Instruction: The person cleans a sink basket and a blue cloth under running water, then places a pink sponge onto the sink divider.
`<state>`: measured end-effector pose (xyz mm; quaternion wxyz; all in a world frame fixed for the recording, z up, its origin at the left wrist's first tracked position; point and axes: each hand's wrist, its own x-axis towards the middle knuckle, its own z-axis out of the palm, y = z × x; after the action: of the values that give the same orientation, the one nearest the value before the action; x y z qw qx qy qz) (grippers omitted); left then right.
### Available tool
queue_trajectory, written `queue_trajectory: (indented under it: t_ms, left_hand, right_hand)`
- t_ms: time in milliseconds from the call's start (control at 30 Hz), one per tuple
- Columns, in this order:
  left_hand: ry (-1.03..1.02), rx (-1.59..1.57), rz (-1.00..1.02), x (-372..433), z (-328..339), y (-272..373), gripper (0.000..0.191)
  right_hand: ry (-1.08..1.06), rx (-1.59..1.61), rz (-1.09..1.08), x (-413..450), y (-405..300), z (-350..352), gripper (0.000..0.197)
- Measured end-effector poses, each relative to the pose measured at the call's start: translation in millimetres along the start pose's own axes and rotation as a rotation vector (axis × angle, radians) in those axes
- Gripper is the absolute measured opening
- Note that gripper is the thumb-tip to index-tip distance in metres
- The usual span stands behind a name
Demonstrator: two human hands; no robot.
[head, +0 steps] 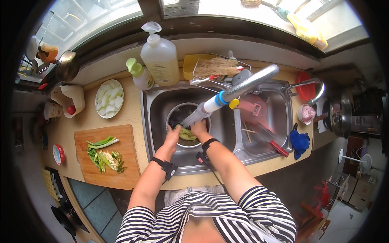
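Note:
Water streams from the faucet's spray nozzle [209, 106] into a round metal-rimmed bowl [187, 147] in the left sink basin [222, 133]. My left hand [173, 135] is at the bowl's left side, its fingers on a yellowish-green cloth-like or leafy thing [186, 133] whose exact kind I cannot tell. My right hand [199, 128] reaches in from the right, beside the same thing; its fingertips are hidden under the spray. Something dark lies in the bowl behind my hands, blurred by the water.
Left stand a wooden cutting board [106, 179] with scallions and chopped vegetables, and a plate [122, 104] of pale cut pieces. The right basin holds a pink strainer [253, 111] and a red-handled knife [278, 148]. Pump bottles [161, 60] and a wire rack [197, 71] stand behind.

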<state>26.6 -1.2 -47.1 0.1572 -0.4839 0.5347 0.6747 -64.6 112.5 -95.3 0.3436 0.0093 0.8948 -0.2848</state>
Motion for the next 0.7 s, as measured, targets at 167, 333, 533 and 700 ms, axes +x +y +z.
queue_trajectory:
  t_ms: [167,333,533,700]
  left_hand:
    - [-0.138,-0.373,-0.153,0.7,9.9,14.9,0.088]
    - [-0.426,-0.648,-0.307,16.0,-11.9,15.3,0.063]
    - [-0.467,-0.804,-0.325,20.5,7.4,4.5,0.035]
    - [-0.093,-0.463,-0.223,-25.0,37.9,40.8,0.032]
  right_hand:
    - [-0.083,0.783,0.066,-12.3,4.1,34.3,0.037]
    - [-0.109,0.564,-0.427,-87.8,-32.8,-15.8,0.031]
    - [0.260,0.101,-0.668,-111.0,-75.3,-35.5,0.021]
    - [0.143,-0.469,-0.521,-41.4,-30.4,-45.6,0.018]
